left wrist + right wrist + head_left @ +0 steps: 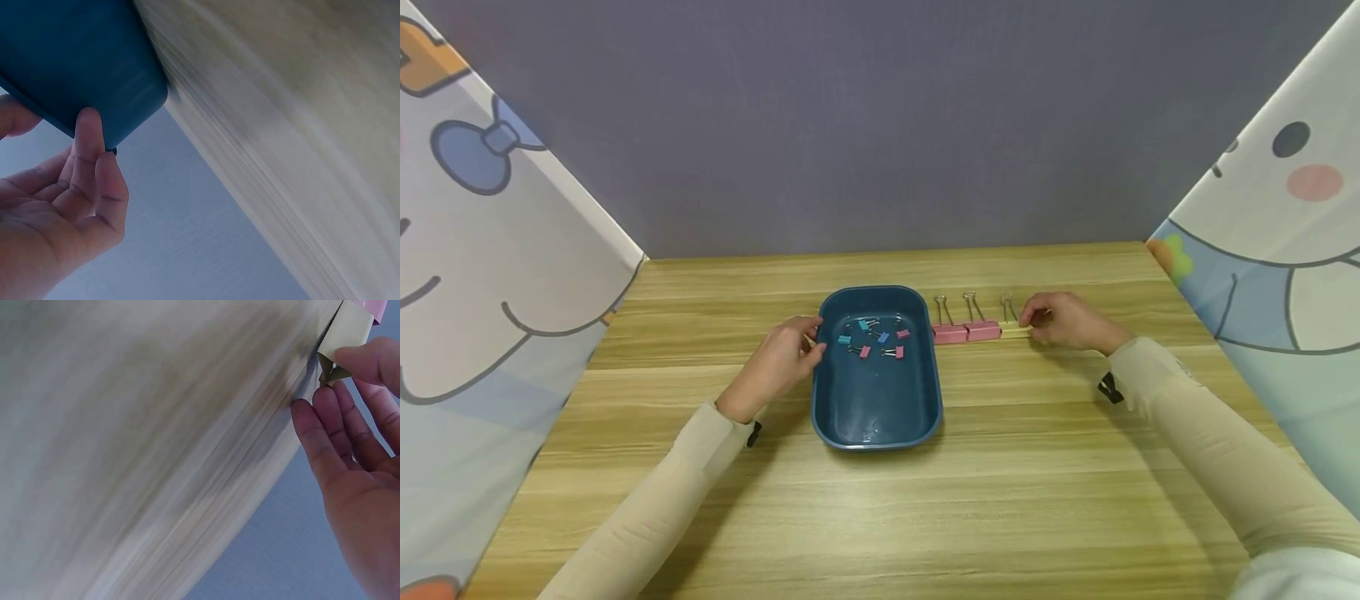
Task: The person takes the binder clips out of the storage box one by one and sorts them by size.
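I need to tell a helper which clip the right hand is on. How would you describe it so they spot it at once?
Start at the blue tray mid-table; a row of three binder clips runs from its far right corner. The last one, the yellow clip, lies under the right hand and its fingertips. The two pink clips beside it are pink; it alone is pale yellow.

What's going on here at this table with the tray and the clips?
A person sits at a wooden table. Their left hand touches the left rim of a dark blue tray that holds several small binder clips in pink, blue and teal. Their right hand pinches a yellow binder clip, which lies at the end of a row beside two pink binder clips just right of the tray.
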The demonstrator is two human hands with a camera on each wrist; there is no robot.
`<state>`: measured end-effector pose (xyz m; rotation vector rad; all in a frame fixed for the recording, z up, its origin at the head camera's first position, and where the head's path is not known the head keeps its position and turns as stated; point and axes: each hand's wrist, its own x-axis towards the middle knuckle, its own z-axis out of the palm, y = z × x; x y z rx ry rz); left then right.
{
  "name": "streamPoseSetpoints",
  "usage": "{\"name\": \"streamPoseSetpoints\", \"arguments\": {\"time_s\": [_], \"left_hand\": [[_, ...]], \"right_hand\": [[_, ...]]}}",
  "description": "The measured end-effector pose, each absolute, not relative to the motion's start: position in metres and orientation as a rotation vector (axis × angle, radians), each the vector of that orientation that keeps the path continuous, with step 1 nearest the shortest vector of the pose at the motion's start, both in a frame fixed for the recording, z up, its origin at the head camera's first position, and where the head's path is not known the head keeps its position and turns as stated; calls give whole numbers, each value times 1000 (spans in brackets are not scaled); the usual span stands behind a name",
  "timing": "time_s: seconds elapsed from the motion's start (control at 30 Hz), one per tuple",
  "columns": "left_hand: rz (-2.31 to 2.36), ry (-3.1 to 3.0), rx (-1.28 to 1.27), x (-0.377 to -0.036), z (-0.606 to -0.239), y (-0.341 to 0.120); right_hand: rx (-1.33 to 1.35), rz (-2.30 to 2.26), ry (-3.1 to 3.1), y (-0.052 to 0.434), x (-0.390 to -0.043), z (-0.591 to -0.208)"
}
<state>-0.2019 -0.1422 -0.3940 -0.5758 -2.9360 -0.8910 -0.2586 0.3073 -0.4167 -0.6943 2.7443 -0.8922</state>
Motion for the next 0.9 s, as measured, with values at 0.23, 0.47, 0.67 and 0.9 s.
{"name": "streamPoseSetpoints", "arguments": {"time_s": [0.23, 0.47, 0.67, 0.9], "left_hand": [[-890, -2930, -577, -202, -393, -142], [-893, -2941, -564, -202, -393, -142], [-890, -2943, -559, -202, -394, -141], [-880, -2933, -582, -202, -395, -141]], "right_hand": [[-696, -882, 2732, 308, -260, -420], [-646, -874, 2731, 307, -261, -421], [-649, -890, 2743, 306, -260, -420], [-815, -955, 2818, 295, -257, -412]]}}
